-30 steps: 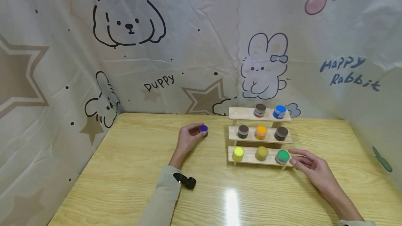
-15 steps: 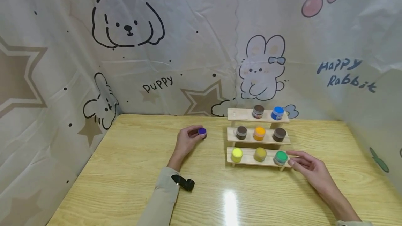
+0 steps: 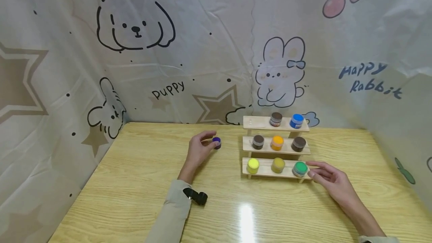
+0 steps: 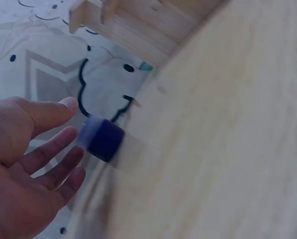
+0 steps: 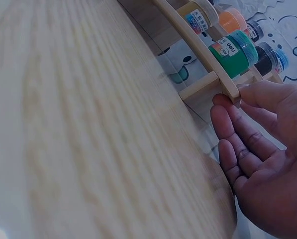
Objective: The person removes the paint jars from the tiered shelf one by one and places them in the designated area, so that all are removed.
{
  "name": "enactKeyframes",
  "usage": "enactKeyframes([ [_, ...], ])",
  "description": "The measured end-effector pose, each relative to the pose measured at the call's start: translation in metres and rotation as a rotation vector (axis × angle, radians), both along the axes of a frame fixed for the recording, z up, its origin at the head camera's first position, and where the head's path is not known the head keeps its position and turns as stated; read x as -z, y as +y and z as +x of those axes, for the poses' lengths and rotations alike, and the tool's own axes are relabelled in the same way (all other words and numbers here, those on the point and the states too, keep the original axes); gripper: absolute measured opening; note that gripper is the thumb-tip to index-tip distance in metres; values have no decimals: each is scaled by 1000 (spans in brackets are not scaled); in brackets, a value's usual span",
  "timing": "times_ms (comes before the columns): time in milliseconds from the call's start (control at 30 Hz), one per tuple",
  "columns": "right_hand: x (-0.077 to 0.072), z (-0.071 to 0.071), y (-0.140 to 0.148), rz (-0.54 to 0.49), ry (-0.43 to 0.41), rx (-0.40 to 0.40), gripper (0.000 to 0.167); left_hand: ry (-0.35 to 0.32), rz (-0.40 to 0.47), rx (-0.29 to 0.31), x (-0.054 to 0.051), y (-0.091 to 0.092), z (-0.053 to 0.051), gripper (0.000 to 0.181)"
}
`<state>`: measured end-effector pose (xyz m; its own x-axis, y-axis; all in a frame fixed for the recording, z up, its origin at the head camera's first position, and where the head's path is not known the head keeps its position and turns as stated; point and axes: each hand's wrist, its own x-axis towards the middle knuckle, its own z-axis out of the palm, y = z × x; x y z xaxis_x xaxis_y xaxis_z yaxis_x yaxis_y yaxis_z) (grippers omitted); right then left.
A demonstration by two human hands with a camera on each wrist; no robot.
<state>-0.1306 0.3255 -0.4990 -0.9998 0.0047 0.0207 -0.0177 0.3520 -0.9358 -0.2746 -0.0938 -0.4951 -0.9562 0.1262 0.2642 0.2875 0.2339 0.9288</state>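
A small purple paint jar (image 3: pixel 217 143) stands upright on the table, left of a three-tier wooden rack (image 3: pixel 248 123). My left hand (image 3: pixel 200 149) is beside the jar; in the left wrist view its thumb and fingers are spread behind the blue-purple jar (image 4: pixel 106 141), with a gap showing at the thumb. My right hand (image 3: pixel 332 183) pinches the right end of the rack's lowest shelf. In the right wrist view the thumb lies on top of the shelf end (image 5: pixel 227 85) and the index finger beneath it. A green paint jar (image 5: pixel 233 55) sits just beside those fingers.
The top shelf bears dark brown (image 3: pixel 276 119) and blue (image 3: pixel 297 120) jars. On the middle shelf are two dark jars and an orange jar (image 3: pixel 277 143). Yellow (image 3: pixel 253 165) and ochre (image 3: pixel 278 165) jars share the lowest shelf with the green one. A printed curtain (image 3: pixel 209 55) hangs behind.
The fingers of my left hand have loosened from the purple jar, which stays on the table. My right hand keeps its hold on the rack. The head view has shifted slightly.
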Motion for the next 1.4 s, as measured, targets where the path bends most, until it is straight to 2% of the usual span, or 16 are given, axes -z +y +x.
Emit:
enactKeyframes([
  [300,2,0,0,19,13,-2,45,62,4,-5,-23,4,7,32],
  [467,3,0,2,24,23,-9,45,136,27,36,-36,12,12,32],
  [800,3,2,-1,13,45,-8,43,219,92,71,-55,32,22,29],
  [900,4,3,-4,21,60,6,42,235,107,70,-61,40,22,29],
  [1133,5,2,-9,37,72,39,43,239,78,57,-81,61,18,30],
  [1300,6,3,-12,56,69,62,44,254,72,87,-93,78,15,30],
  [1400,6,4,-13,68,72,75,43,249,58,109,-97,89,13,30],
])
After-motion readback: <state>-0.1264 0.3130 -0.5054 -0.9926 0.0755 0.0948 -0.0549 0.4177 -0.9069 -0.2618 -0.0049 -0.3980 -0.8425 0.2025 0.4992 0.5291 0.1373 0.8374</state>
